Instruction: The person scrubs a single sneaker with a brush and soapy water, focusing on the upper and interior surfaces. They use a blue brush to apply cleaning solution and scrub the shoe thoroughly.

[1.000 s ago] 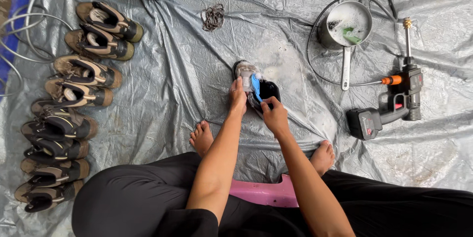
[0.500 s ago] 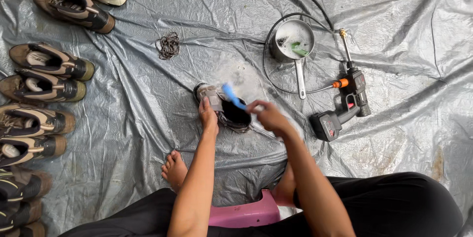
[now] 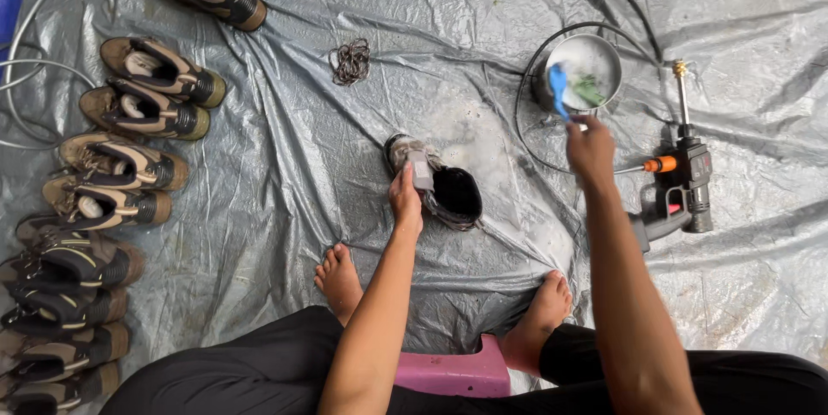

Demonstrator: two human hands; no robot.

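Shoe lies on its side near the middle of a grey plastic sheet, with its dark opening turned toward the person. The left hand rests on the near edge of this shoe; its fingers are pressed together and curled over the side, holding the shoe down on the sheet. The shoe looks wet and partly covered with foam.

The right hand is raised away from the shoe, near a small metal pan. Its fingers are closed around the handle of a blue brush, and the head of the brush hangs at the rim of the pan. Inside the pan there is soapy water and something green.

Just right of the right hand lies a handheld spray gun, grey with orange parts, and a dark hose curves around the pan. A small heap of dark shoelaces lies well apart from the shoe, higher on the sheet. Along the left edge stands a row of brown and black shoes. Two bare feet rest on the sheet close to the person, with a pink stool between the legs.
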